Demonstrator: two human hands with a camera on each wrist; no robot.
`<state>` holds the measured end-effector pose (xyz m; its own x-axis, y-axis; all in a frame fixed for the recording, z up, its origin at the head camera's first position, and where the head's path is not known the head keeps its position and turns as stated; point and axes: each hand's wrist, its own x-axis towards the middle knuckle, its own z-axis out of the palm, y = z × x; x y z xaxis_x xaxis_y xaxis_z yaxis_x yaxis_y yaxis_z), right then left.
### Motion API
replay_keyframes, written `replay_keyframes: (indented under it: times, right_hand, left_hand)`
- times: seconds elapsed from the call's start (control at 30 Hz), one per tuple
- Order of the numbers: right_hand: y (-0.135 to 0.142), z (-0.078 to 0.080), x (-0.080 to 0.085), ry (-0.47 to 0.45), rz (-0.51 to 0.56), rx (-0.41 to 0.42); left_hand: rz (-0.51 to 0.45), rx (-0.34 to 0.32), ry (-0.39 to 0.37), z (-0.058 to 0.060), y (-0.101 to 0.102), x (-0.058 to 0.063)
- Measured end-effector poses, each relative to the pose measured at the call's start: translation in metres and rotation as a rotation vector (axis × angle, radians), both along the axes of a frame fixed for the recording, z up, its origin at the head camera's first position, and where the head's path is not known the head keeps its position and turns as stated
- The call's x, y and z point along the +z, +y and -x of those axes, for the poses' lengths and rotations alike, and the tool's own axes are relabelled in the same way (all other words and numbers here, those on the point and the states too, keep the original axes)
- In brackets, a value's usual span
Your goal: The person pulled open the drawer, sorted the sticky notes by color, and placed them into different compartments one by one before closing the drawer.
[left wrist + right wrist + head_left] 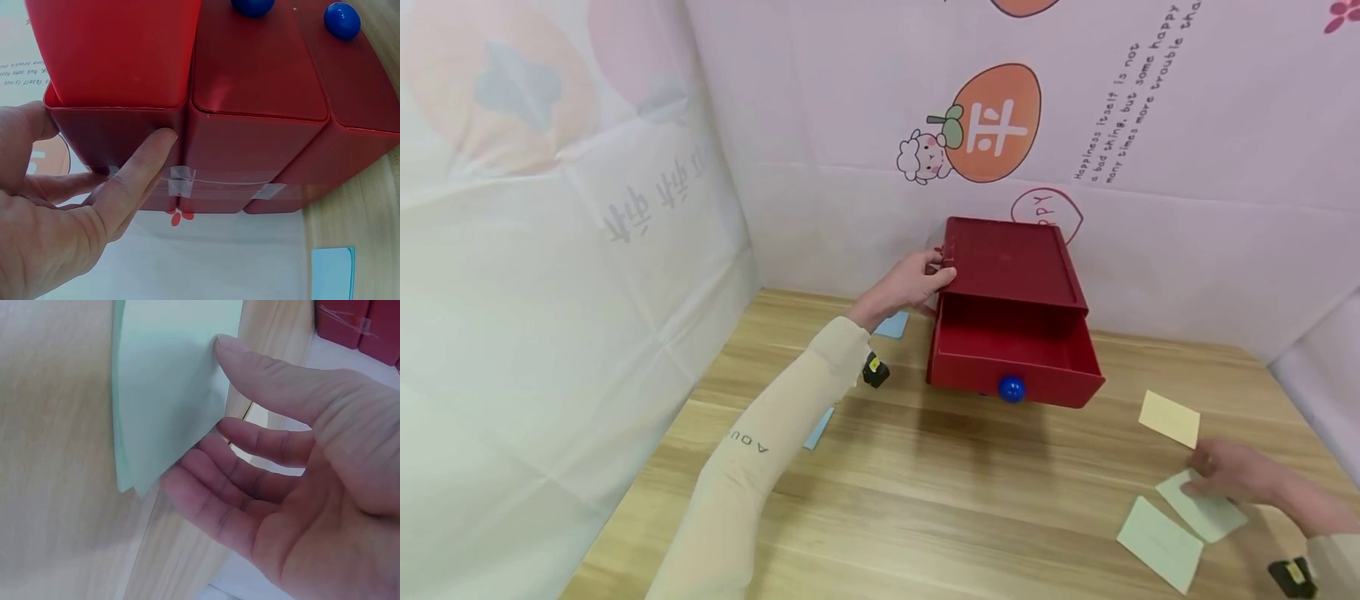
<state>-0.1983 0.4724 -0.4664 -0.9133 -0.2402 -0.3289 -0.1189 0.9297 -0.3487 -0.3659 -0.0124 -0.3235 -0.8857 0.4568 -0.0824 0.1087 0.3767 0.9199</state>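
A red drawer unit (1007,258) stands against the back cloth, its top drawer (1000,346) pulled out and bare inside as far as it shows. My left hand (917,279) holds the unit's upper left edge. The left wrist view shows the thumb (147,153) flat on the side wall and other fingers over the top. At the right of the table, my right hand (1240,475) pinches a thin stack of pale green paper notes (175,381), thumb on one face and fingertips along the far edge. Another green note (1161,546) lies beside it.
A yellow note (1171,418) lies beyond the right hand. Blue notes (892,325) rest left of the drawer unit, another blue note (818,427) partly behind the left sleeve. Blue knobs (1012,389) stick out from the drawer fronts. Printed cloth walls (835,217) bound the table.
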Motion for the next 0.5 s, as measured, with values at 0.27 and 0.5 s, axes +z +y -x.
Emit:
replay_keyframes:
  times: [0.27,0.5]
  right_hand:
    - [0.0022,-0.0012,-0.0019,0.023,-0.018,0.003]
    - [0.0002,-0.0013,-0.0005,0.033,-0.014,-0.015]
  left_hand:
    - [-0.013,-0.005,-0.01,0.0005,0.0002,-0.0013]
    - [-0.01,-0.008,0.001,0.0008,-0.0006,-0.0014]
